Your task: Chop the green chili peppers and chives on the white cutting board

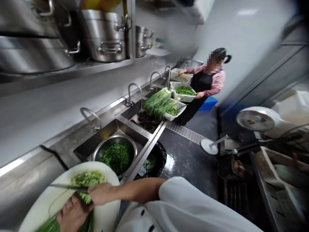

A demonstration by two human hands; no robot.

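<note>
A round white cutting board [109,212] lies at the lower left. My right hand [102,193] is closed around the handle of a knife [66,187], whose blade points left across the greens. Just below it, my left hand [73,214] presses its curled fingers over a bunch of long scallions [49,224] on the board. Beyond the blade spreads a pile of chopped scallions [88,177], pale green and white. The knife's cutting edge is too blurred to make out, and my right fingers hide the handle.
A steel bowl [96,151] of chopped greens sits in the near sink. Farther along, whole scallions [156,101] are heaped by white baskets [172,116]. A co-worker [205,80] holds a basket of green vegetables. Pots [103,35] line the shelf; a fan [256,119] stands right.
</note>
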